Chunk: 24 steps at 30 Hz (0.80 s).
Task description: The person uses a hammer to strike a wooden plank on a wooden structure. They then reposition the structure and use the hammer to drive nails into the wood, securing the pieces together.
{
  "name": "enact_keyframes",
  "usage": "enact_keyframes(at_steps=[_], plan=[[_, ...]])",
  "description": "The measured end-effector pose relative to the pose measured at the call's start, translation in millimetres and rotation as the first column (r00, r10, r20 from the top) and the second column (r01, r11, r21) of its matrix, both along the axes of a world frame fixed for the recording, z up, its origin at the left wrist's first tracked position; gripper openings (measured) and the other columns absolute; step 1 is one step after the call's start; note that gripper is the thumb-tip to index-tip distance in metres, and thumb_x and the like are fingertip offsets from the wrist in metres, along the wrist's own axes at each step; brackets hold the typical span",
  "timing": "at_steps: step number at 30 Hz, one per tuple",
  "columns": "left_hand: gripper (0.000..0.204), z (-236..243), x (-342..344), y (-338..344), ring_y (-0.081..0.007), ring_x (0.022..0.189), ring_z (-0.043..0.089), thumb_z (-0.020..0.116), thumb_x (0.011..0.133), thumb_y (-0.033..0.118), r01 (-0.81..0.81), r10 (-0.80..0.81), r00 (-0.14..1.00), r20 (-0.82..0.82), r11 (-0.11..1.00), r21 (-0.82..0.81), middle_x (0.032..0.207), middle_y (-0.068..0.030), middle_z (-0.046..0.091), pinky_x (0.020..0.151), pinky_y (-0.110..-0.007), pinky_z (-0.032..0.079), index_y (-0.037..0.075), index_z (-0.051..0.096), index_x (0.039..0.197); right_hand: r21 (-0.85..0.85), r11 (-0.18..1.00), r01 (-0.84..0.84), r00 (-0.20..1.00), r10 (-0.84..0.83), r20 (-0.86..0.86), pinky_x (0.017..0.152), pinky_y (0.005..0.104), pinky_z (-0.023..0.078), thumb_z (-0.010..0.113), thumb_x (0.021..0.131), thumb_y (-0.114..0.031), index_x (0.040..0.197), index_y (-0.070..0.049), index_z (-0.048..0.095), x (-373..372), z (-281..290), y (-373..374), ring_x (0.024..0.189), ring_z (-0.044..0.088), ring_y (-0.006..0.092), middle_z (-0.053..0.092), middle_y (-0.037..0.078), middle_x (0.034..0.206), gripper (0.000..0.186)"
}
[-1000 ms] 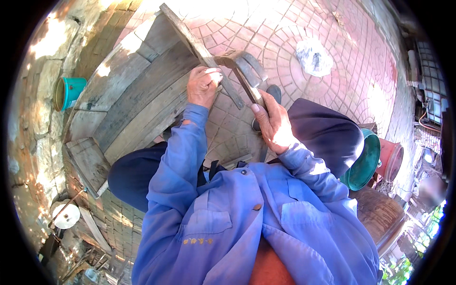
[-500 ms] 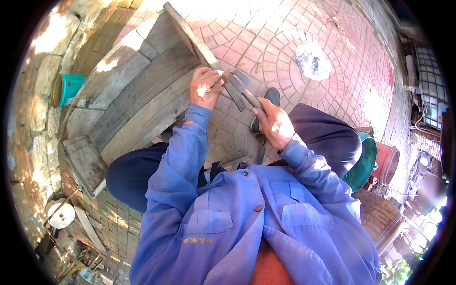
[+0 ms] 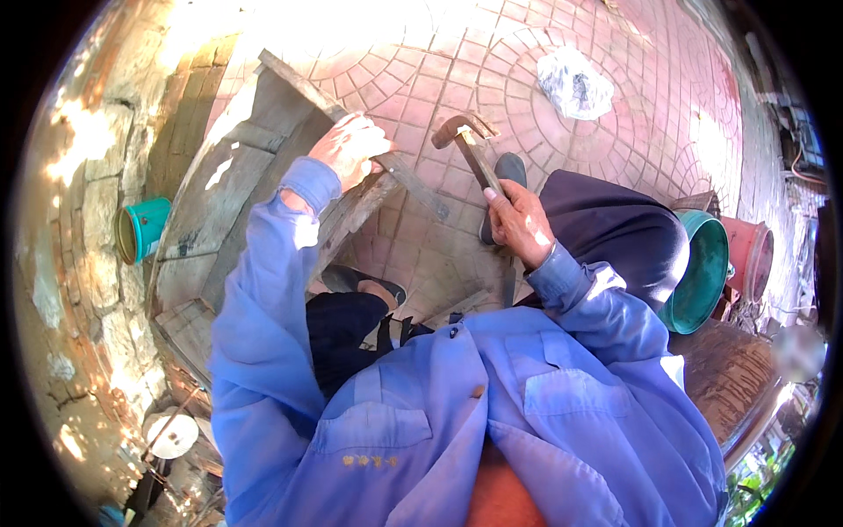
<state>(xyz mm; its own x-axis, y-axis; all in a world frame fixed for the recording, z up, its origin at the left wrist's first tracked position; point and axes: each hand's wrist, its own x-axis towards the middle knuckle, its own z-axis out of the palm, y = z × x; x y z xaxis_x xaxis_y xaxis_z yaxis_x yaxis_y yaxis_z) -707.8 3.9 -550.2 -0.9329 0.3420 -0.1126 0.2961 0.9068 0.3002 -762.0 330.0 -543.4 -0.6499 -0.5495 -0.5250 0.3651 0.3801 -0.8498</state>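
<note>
My right hand (image 3: 520, 227) is wrapped round the wooden handle of a claw hammer (image 3: 477, 162). The hammer's head points away from me, in the air to the right of a weathered wooden box (image 3: 206, 189). Over the box's narrow edge board (image 3: 408, 180) my left hand (image 3: 353, 151) is closed, with its fingertips on the board's right side. The board's near end sticks out past my hand, apart from the hammer. Whether my left fingers also hold something small, such as a nail, cannot be made out.
A teal bucket (image 3: 143, 230) stands left of the box. On my right are a green bucket (image 3: 698, 272), a pink bucket (image 3: 748, 259) and a brown wooden surface (image 3: 724, 373). A crumpled clear plastic bag (image 3: 575, 83) lies on the paving (image 3: 421, 88). A white disc (image 3: 173, 436) is at lower left.
My left hand has shifted left along the edge board, and the box has turned and come nearer. The hammer has swung away from the board, its head now upright and apart to the right.
</note>
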Motion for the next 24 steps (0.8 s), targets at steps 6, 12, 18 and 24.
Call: enact_keyframes(at_steps=[6, 12, 18, 24], plan=[[0.032, -14, -15, -12, -0.0281, 0.110, 0.054, 0.070, 0.081, 0.013, 0.123, -0.128, 0.991, 0.028, 0.982, 0.144, 0.107, -0.0068, 0.062, 0.100, -0.042, 0.044, 0.011, 0.071, 0.113, 0.040, 0.991, 0.129, 0.955, -0.135, 0.263, 0.043, 0.0224, 0.033, 0.056, 0.104, -0.029, 0.093, -0.007, 0.053, -4, -1, -7, 0.050, 0.040, 0.0050, 0.047, -0.001, 0.066, 0.025], [0.024, -21, -19, -12, -0.0325, 0.089, 0.065, 0.063, 0.093, 0.018, -0.296, 0.304, 0.952, 0.031, 0.893, 0.339, 0.084, -0.0117, 0.066, 0.084, -0.043, 0.051, 0.004, 0.070, 0.111, 0.088, 0.984, 0.158, 0.940, -0.177, 0.292, 0.043, 0.0223, 0.034, 0.056, 0.104, -0.031, 0.092, -0.008, 0.053, 0, -7, -11, 0.051, 0.041, 0.0057, 0.048, -0.001, 0.067, 0.026], [0.033, -45, -39, 1, -0.0274, 0.066, 0.061, 0.078, 0.083, 0.027, -0.161, 0.209, 0.915, -0.345, 0.974, 0.162, 0.063, -0.0067, 0.060, 0.066, -0.041, 0.047, 0.009, 0.060, 0.061, 0.148, 0.969, 0.197, 0.888, -0.240, 0.393, 0.042, 0.0225, 0.035, 0.055, 0.104, -0.030, 0.089, -0.009, 0.051, 12, -21, -11, 0.050, 0.042, 0.0064, 0.048, -0.001, 0.068, 0.026], [0.038, -52, -38, 2, -0.0282, 0.059, 0.058, 0.080, 0.080, 0.024, -0.149, 0.218, 0.887, -0.407, 0.969, 0.195, 0.057, -0.0072, 0.055, 0.061, -0.040, 0.046, 0.010, 0.054, 0.056, 0.171, 0.964, 0.202, 0.899, -0.252, 0.358, 0.041, 0.0225, 0.035, 0.055, 0.104, -0.030, 0.089, -0.010, 0.051, 12, -28, -14, 0.050, 0.042, 0.0063, 0.048, -0.001, 0.068, 0.026]])
